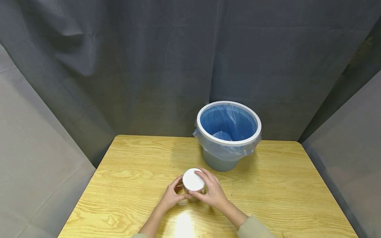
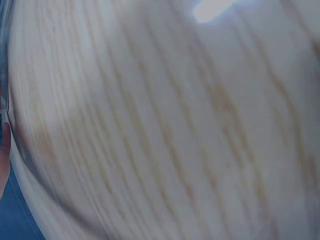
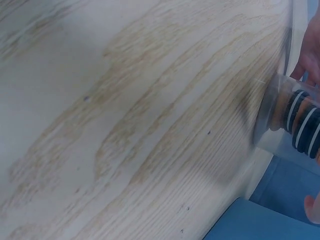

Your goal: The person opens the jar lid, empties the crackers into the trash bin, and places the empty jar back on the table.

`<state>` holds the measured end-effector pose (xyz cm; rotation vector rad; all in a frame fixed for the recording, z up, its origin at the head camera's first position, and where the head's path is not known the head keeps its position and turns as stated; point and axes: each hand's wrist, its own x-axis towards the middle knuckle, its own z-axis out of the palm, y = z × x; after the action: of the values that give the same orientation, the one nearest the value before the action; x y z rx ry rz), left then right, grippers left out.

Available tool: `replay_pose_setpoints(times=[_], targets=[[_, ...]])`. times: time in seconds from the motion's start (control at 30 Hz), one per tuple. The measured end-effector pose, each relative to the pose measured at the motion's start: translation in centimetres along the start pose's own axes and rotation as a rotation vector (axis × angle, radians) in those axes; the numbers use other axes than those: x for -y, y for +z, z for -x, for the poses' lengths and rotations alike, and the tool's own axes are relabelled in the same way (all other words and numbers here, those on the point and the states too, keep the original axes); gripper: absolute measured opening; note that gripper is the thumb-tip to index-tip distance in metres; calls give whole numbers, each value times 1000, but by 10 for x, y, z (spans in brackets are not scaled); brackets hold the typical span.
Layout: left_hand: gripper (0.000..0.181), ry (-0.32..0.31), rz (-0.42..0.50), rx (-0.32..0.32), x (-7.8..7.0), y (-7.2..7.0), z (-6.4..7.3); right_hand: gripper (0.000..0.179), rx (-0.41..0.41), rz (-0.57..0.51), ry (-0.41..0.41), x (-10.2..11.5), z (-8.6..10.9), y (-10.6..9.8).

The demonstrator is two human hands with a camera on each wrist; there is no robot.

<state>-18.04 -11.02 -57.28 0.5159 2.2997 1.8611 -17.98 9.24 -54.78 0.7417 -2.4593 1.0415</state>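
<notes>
A clear jar (image 1: 194, 199) with a white round lid (image 1: 191, 179) stands upright near the middle of the table. Dark sandwich cookies (image 3: 306, 131) with white filling, along with some orange-brown ones, show through its wall in the right wrist view. My left hand (image 1: 171, 198) holds the jar's side, thumb at the front. From the right, my right hand (image 1: 212, 191) grips the lid, its fingers across the top and far edge and its thumb at the near rim. Only a fingertip (image 2: 4, 150) and a sliver of clear wall show at the left wrist view's edge.
Behind the jar and slightly right stands a grey bin (image 1: 221, 164) with a white rim and a translucent liner folded over it. The wooden table (image 1: 134, 172) has a dark curtain (image 1: 160, 66) behind it and grey panels on both sides.
</notes>
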Motion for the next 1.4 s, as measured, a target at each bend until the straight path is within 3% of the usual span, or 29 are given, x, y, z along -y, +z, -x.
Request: replay_pose_setpoints(times=[0.47,1.07,1.4], targets=[[76,3,11,5,-1,0,0,70,39,-96,24,-6,-1,-1],[77,-16,21,21,3,0,0,70,148,-229,16,-17,-6,-4],[76,-15,23,30,2,0,0,67,197,-288,-52,-25,-10,-6]])
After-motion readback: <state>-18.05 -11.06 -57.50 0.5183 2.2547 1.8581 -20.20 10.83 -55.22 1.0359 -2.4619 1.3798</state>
